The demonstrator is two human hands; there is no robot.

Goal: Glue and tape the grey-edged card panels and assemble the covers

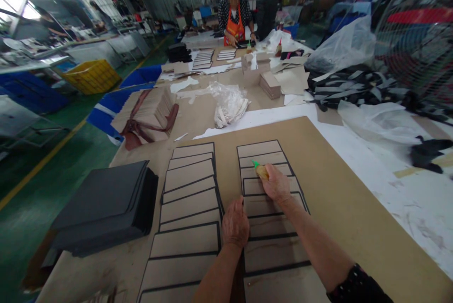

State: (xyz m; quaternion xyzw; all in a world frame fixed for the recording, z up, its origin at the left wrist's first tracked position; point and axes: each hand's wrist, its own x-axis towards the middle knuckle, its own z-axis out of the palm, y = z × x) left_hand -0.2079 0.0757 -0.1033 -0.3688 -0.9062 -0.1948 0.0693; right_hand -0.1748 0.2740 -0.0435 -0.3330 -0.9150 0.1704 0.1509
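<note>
In the head view, my right hand (277,184) is closed around a small yellowish glue bottle (262,172) with a green nozzle. The nozzle tip points up and left, over the upper part of the right-hand row of beige panels (264,157) with black borders. These panels overlap like steps, and the nearer ones show brownish wet-looking smears. My left hand (236,223) lies at the left edge of that row, fingers forward and holding nothing visible. To its left runs a second overlapping row of similar black-edged panels (189,197).
A stack of dark sheets (106,194) stands at the left. Beyond are a strap-tied beige stack (148,112), a clear plastic bag (228,105) and small beige blocks (270,85). Black strips (357,88) pile up at right. A co-worker in an orange apron (234,24) works at the far end.
</note>
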